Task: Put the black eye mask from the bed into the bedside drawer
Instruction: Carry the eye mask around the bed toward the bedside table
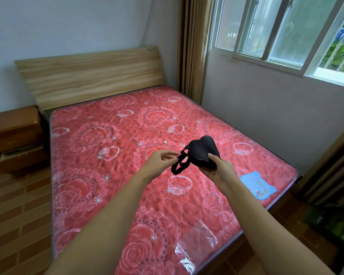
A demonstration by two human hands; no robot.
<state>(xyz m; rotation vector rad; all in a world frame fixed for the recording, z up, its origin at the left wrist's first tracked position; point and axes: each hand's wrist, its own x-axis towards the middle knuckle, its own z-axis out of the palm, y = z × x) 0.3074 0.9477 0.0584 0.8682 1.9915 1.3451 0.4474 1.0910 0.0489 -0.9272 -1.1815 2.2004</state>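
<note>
The bed (127, 135) fills most of the view, a bare red mattress with a rose and ring print and a pale wood headboard (91, 74) against the wall. On the left sits a brown bedside cabinet (14, 133) with its drawer (18, 153) pulled out a bit. Both hands hold the eye mask (203, 153) up over the mattress. It's matte black, padded, folded into a rounded lump, with the strap dangling in a loop. The right hand (220, 169) grips the padded part, fingers curled around it. The left hand (161, 161) pinches the strap between thumb and fingertips. Near the right edge lies a small blue packet (258, 185), plus a clear plastic bag (199, 241) closer in.
</note>
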